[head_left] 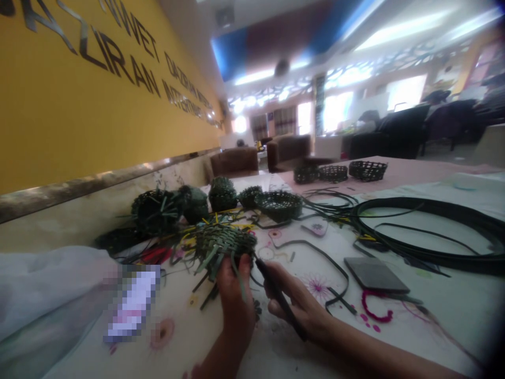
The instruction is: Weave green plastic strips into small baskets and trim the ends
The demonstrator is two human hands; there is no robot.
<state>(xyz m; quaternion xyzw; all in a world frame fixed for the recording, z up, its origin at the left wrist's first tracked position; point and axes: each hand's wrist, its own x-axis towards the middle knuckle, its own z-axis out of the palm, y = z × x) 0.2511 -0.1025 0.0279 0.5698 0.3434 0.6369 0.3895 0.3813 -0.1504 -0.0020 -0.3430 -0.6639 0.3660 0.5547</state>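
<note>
A small basket (pixel 226 243) woven from dark green strips, with loose ends sticking out on its left side, is in my left hand (pixel 236 284). The fingers of that hand are closed on its lower edge, and a strip hangs down over them. My right hand (pixel 294 300) is wrapped round a long, slim black tool (pixel 280 295). Its narrow tip points up and left, close beside the basket's right end; whether it touches the weave I cannot tell. Blur hides the tool's exact kind.
Several woven green baskets (pixel 279 205) stand behind my hands, and more (pixel 367 170) sit on the pink cloth further back. A large coil of dark strip (pixel 426 252) lies at right, near a grey flat block (pixel 376 275). White plastic sheeting (pixel 51 300) covers the left side.
</note>
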